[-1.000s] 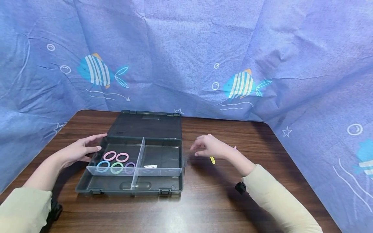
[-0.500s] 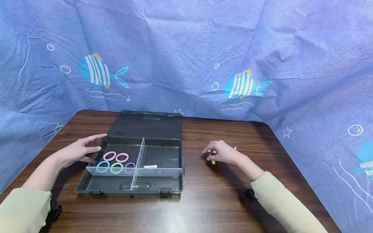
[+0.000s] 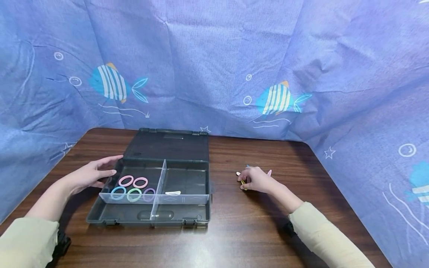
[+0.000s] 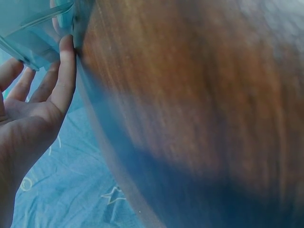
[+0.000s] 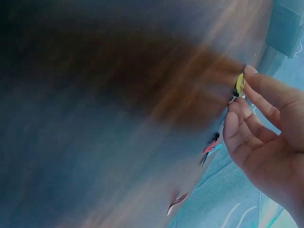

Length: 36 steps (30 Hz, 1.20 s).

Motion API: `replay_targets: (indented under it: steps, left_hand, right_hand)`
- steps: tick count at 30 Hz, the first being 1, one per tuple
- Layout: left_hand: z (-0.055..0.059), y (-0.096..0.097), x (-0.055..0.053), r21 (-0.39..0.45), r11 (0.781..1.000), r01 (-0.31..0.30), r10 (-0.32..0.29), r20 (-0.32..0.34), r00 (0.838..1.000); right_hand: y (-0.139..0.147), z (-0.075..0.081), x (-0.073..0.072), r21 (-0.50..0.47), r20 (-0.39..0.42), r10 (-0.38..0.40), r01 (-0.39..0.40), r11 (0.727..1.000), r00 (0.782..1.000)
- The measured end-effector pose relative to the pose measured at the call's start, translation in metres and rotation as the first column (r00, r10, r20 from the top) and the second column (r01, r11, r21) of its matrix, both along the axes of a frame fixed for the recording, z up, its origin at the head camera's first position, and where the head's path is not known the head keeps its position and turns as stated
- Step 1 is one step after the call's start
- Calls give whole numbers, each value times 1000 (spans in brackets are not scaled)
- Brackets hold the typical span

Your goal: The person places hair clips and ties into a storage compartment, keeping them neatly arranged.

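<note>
My right hand (image 3: 259,179) pinches a yellow hair clip (image 5: 240,84) between thumb and fingertips, low over the wooden table. Close by lie a white clip (image 3: 238,174), a blue clip (image 3: 247,165) and a pink clip (image 3: 269,173); a red one (image 5: 211,146) shows beside the blue in the right wrist view. My left hand (image 3: 85,175) rests its extended fingers against the left side of a dark see-through divided box (image 3: 209,178). Inside, pink hair ties (image 3: 140,186) and blue, green and purple ones occupy the left compartment. A white hair clip (image 3: 172,193) lies in the right compartment.
The box's lid (image 3: 169,145) lies folded back behind it. Pale dividers (image 3: 162,175) split the box, with front compartments before them. A blue fish-print cloth (image 3: 214,67) hangs around the table (image 3: 228,238).
My right hand has moved right and down from beside the box to the clips, and its fingertips have come together on the yellow hair clip. The left hand has stayed in place.
</note>
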<state>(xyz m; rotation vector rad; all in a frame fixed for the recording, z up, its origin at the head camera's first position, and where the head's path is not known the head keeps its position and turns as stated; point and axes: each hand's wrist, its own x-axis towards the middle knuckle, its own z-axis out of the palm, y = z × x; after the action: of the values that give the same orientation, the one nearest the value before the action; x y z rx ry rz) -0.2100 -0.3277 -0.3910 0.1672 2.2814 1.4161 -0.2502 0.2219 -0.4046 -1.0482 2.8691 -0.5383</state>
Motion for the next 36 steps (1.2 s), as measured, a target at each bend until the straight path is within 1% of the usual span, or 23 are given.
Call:
replay_targets:
  steps: [6, 12, 21, 28, 36]
  left_hand:
    - [0, 0, 0, -1, 1000, -2, 2, -8, 1000]
    - [1, 1, 1, 0, 1000, 2, -2, -11, 1000]
    - [0, 0, 1, -3, 1000, 2, -2, -12, 1000]
    - [1, 0, 2, -3, 1000, 2, -2, -10, 1000]
    - [0, 1, 2, 7, 1000, -1, 1, -2, 1000]
  right_hand:
    - [0, -3, 0, -17, -3, -15, 15, 1000, 1000]
    - [1, -4, 1, -25, 18, -28, 28, 999, 999]
    - [0, 0, 2, -48, 11, 35, -35, 998, 999]
    - [1, -1, 2, -59, 3, 47, -47, 997, 999]
    - [2, -2, 1, -69, -26, 74, -76, 995, 997]
